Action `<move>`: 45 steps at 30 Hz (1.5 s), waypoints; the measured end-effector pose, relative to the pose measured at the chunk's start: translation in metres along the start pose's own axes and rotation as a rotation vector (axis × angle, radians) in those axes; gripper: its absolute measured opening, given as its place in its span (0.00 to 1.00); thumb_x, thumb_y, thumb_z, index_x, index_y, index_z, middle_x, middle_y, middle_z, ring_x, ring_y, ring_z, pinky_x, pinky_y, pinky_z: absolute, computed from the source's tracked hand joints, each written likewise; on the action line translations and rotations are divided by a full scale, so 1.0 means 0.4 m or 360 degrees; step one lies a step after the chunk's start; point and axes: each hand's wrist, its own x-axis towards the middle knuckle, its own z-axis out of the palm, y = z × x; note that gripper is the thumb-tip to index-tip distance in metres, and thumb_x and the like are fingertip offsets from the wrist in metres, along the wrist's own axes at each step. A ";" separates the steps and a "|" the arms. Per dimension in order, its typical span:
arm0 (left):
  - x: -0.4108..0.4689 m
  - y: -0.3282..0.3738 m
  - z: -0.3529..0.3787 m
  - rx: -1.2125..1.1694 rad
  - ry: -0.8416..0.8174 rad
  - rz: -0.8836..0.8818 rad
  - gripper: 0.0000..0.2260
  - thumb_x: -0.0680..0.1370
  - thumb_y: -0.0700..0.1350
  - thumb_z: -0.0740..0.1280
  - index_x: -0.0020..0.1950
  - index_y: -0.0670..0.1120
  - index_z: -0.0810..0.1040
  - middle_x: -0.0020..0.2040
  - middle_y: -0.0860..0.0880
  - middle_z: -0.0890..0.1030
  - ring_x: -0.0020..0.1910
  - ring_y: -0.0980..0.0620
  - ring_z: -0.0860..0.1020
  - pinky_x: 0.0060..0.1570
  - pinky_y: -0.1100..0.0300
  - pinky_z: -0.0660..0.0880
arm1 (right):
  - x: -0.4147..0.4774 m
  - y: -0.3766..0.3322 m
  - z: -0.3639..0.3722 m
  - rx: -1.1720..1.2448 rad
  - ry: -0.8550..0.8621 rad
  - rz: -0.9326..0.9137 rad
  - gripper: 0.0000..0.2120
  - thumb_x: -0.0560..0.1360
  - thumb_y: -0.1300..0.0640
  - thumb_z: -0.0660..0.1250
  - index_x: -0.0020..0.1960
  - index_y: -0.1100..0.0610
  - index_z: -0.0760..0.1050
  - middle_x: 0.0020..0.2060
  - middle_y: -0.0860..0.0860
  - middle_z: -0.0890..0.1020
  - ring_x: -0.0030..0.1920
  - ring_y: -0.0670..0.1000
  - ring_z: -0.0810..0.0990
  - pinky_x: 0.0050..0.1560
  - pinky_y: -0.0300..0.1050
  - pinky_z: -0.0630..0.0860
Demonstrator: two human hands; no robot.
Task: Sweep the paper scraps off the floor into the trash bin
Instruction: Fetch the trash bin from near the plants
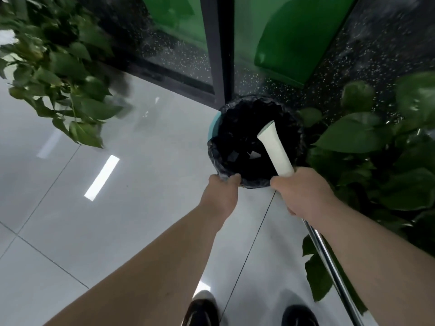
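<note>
Glossy pale grey tiled floor meets a dark glass door, with leafy green plants on either side. At the floor's far edge stands a round teal trash bin with black liner; pale paper scraps lie inside. The left grip, arm outstretched, pinches the liner's near rim. The right grip curls round a white-handled chrome pole, its white end over the bin.

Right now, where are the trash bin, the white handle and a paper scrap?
trash bin (213, 128): head view, blue wall, left side.
white handle (276, 151): head view, middle of its length.
paper scrap (254, 155): head view, pale piece inside the bin.
</note>
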 end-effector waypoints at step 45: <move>-1.145 0.561 -0.351 -0.0498 -0.0297 0.0086 0.13 0.79 0.31 0.61 0.58 0.43 0.77 0.51 0.38 0.84 0.45 0.38 0.85 0.36 0.52 0.83 | -1.118 -0.471 -0.717 -0.0634 0.0202 -0.0076 0.06 0.79 0.67 0.59 0.52 0.59 0.73 0.35 0.54 0.70 0.43 0.53 0.73 0.43 0.44 0.72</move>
